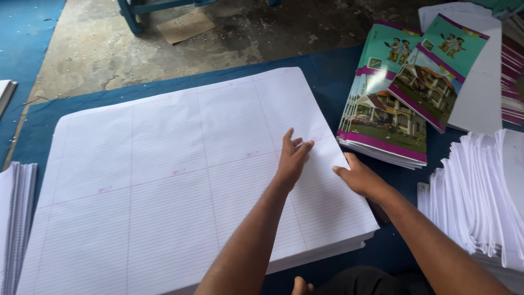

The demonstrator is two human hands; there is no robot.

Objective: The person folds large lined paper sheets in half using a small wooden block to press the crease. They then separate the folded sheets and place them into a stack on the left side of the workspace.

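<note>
Soft, even daylight fills the scene, bright without harsh glare. The big white ruled sheets reflect the most light yet keep their fine lines visible. Shadows are faint, only a thin dark edge under the left hand and forearm. Focus is sharp throughout, with slight wide-angle stretching toward the corners.

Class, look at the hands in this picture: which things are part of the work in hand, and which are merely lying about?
In hand:
- ruled sheets, a big stack
- left hand, flat on the top sheet
- right hand, at the stack's right edge

Lying about:
- printed covers, stacked to the right
- folded white sheets, far right
- paper pile, left edge
- cardboard scrap on the floor
</note>
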